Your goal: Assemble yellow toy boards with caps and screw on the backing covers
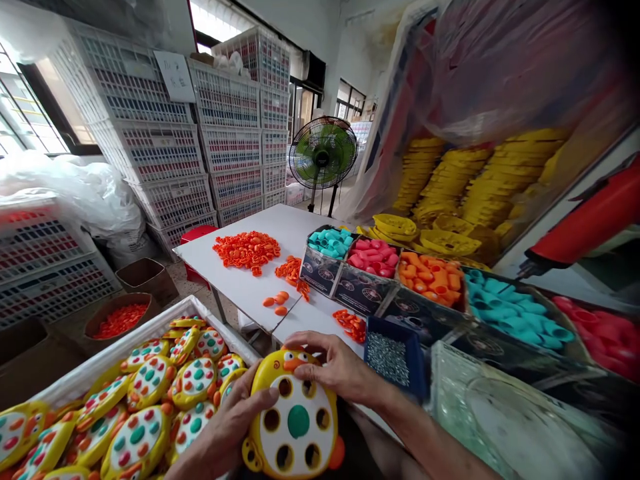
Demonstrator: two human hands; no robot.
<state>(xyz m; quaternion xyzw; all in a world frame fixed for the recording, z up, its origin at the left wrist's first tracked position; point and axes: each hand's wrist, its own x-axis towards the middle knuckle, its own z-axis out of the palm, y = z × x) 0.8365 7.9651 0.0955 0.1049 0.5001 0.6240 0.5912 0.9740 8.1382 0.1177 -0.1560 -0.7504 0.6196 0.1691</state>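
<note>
A yellow duck-shaped toy (295, 420) with a white face plate lies in front of me; one teal button sits in its middle hole and the holes around it are bare. My left hand (225, 433) grips the toy's left edge, thumb on the white plate. My right hand (337, 367) is curled over the toy's top by the orange beak, fingers pressed on it. Just right of that hand stands a blue tray of small screws (395, 360).
A white crate (75, 380) at the left holds several finished toys. Cardboard boxes of teal (330, 241), pink (374, 257) and orange buttons (433, 273) line the white table (280, 223), with orange beaks (247, 250) piled on it. Yellow shells (450, 180), stacked crates and a fan (323, 153) stand behind.
</note>
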